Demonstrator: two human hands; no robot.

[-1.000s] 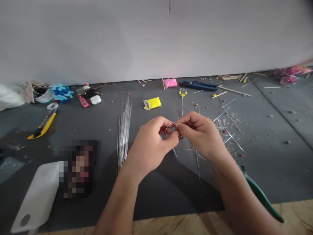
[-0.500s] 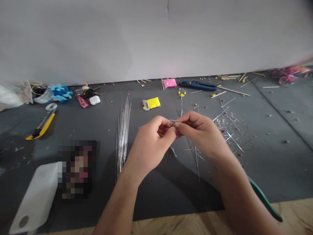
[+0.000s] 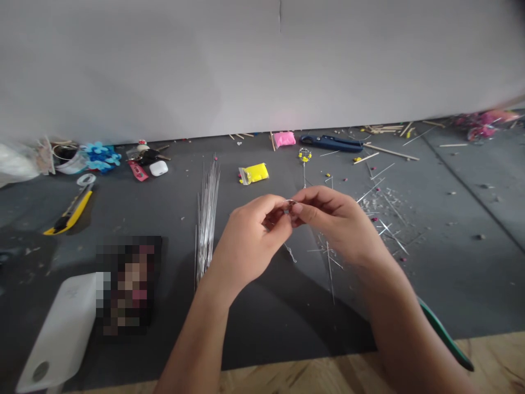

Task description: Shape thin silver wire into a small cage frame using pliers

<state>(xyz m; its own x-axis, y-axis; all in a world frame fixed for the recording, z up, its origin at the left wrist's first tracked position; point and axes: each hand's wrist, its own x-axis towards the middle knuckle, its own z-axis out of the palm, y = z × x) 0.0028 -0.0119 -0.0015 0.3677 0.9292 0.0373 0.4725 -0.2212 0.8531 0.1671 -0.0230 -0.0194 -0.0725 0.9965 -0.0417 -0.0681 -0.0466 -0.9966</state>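
My left hand [image 3: 256, 241] and my right hand [image 3: 332, 219] meet over the middle of the dark table, fingertips almost touching. Between them is a thin wire [image 3: 290, 201] bent into a small loop, pinched from both sides. A twisted wire tail [image 3: 290, 253] shows below my left fingers; whether it belongs to the loop is hidden. Just beyond the hands lies a twisted wire stem with a round head dotted with yellow pieces [image 3: 304, 156]. To the left of my left hand rests a bundle of straight wires [image 3: 208, 213].
A yellow clay packet [image 3: 257, 173], a pink packet [image 3: 284, 139] and a dark blue cutter [image 3: 331, 143] lie toward the wall. Wire offcuts [image 3: 391, 235] are scattered at right, near a green handle [image 3: 445, 336]. At left are a yellow cutter [image 3: 71, 210] and a white device [image 3: 61, 328].
My fingertips have shifted slightly around the wire, and more of its loop shows between them. Both hands stay in about the same place; the things on the table have not moved.
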